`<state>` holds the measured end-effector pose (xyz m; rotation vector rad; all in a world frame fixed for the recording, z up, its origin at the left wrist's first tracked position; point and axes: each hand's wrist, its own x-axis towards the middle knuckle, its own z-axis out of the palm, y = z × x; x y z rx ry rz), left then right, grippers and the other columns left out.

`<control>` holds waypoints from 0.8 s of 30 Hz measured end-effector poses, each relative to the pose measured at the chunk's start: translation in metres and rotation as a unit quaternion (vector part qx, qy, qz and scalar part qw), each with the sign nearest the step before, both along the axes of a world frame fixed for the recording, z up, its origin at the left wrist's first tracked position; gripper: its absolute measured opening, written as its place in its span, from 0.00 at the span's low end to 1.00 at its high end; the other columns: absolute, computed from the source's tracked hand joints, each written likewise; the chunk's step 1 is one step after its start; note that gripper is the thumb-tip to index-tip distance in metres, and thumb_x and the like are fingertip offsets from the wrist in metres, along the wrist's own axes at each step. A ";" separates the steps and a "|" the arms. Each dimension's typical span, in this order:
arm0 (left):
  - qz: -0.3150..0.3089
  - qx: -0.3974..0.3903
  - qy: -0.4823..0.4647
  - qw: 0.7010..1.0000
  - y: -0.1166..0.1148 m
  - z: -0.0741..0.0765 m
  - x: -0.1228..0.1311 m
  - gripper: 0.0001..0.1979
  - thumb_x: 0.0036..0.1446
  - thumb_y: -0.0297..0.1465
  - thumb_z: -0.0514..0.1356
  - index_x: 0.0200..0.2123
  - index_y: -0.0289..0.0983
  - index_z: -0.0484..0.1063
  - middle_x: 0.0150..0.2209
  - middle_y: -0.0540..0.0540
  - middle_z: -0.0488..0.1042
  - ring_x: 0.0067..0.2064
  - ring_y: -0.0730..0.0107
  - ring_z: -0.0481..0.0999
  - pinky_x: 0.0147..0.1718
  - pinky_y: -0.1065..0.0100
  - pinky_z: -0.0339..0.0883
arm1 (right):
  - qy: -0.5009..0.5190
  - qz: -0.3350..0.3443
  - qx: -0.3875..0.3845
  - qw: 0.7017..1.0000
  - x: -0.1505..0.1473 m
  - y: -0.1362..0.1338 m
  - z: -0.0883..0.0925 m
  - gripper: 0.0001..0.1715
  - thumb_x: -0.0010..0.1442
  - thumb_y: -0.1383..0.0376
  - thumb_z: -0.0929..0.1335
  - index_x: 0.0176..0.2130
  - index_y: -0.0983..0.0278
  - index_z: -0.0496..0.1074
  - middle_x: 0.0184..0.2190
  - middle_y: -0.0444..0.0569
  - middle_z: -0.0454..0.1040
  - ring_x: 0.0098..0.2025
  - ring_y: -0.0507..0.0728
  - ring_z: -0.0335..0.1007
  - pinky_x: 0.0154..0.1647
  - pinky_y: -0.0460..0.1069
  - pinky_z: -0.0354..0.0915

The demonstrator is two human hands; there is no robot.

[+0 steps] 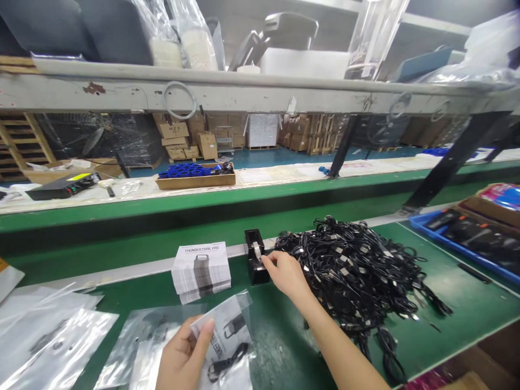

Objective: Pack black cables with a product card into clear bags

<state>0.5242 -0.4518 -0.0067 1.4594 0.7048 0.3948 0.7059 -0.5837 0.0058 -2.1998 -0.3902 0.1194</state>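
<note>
The right hand (286, 273) is reaching to the middle of the frame, its fingertips (266, 261) pinching at the loose end of tape on the black tape dispenser (255, 262); whether a strip is already gripped is too small to tell. The left hand (184, 355), at the bottom centre, is grasping a clear plastic bag (225, 338) between thumb and fingers, with a booklet and a coiled black cable (223, 364) inside.

To do the pull well, the tape should probably be drawn out toward the person and then down across the cutter, while the left hand is keeping the bag's flap folded flat so the strip can land squarely over it.

Just left of the dispenser, 1 stack of printed booklets (201, 271) is sitting on the green table (280, 346). To the right, a large heap of black cables (357, 271) is spreading toward the right of the frame. More clear bags (52, 338) are lying at the lower left. In the upper middle, a tray of blue parts (195, 176) is resting on the far bench.

The tape's edge and the cutter are hidden behind the fingers. The left wrist is cut off by the bottom edge, and the bag's print is blurred beyond reading.
</note>
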 end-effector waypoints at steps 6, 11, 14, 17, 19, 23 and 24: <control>-0.016 0.009 0.021 1.000 -0.001 0.003 -0.001 0.21 0.42 0.45 0.62 0.37 0.38 0.69 0.25 0.53 0.76 0.28 0.69 0.73 0.27 0.74 0.64 | 0.138 0.010 0.062 0.988 0.012 0.009 -0.020 0.18 0.53 0.55 0.63 0.21 0.65 0.66 0.08 0.38 0.59 0.11 0.49 0.59 0.14 0.43 0.54; -0.026 -0.004 0.008 1.000 -0.001 0.001 -0.002 0.21 0.43 0.45 0.61 0.37 0.38 0.69 0.26 0.52 0.77 0.30 0.67 0.75 0.28 0.74 0.64 | 0.205 0.020 0.160 0.965 0.009 0.009 -0.016 0.18 0.50 0.52 0.66 0.23 0.64 0.64 0.13 0.38 0.63 0.15 0.47 0.61 0.17 0.43 0.61; -0.015 -0.004 0.008 1.000 -0.001 -0.001 -0.002 0.21 0.43 0.45 0.61 0.38 0.37 0.69 0.26 0.51 0.77 0.30 0.66 0.75 0.29 0.72 0.65 | 0.203 0.046 0.215 0.954 -0.007 0.006 -0.014 0.19 0.51 0.49 0.64 0.28 0.63 0.66 0.26 0.45 0.71 0.27 0.50 0.70 0.31 0.47 0.67; -0.008 -0.023 -0.001 1.000 -0.001 -0.002 -0.001 0.21 0.42 0.44 0.62 0.37 0.37 0.69 0.27 0.51 0.77 0.31 0.66 0.75 0.28 0.73 0.66 | 0.163 0.040 0.227 0.959 -0.023 0.004 -0.022 0.18 0.50 0.51 0.65 0.25 0.64 0.67 0.36 0.50 0.71 0.44 0.57 0.67 0.44 0.51 0.62; -0.008 -0.035 -0.003 0.999 -0.002 -0.002 0.000 0.21 0.42 0.44 0.62 0.37 0.38 0.69 0.26 0.52 0.77 0.30 0.68 0.75 0.28 0.74 0.66 | 0.123 0.017 0.217 0.968 -0.030 0.003 -0.030 0.17 0.48 0.53 0.67 0.21 0.64 0.66 0.39 0.53 0.68 0.49 0.61 0.62 0.48 0.53 0.57; 0.002 -0.029 -0.003 1.000 -0.002 -0.001 0.001 0.21 0.41 0.45 0.62 0.36 0.38 0.69 0.25 0.52 0.77 0.28 0.68 0.75 0.27 0.74 0.66 | 0.072 -0.005 0.190 0.979 -0.044 -0.006 -0.033 0.14 0.49 0.58 0.67 0.20 0.63 0.64 0.33 0.51 0.67 0.39 0.60 0.65 0.44 0.53 0.57; 0.004 -0.023 -0.001 1.000 -0.002 -0.001 0.001 0.22 0.41 0.46 0.62 0.37 0.38 0.69 0.25 0.52 0.77 0.29 0.68 0.75 0.27 0.74 0.66 | 0.077 0.009 0.187 0.979 -0.050 -0.008 -0.030 0.13 0.49 0.58 0.66 0.20 0.63 0.64 0.29 0.49 0.68 0.34 0.58 0.66 0.40 0.52 0.59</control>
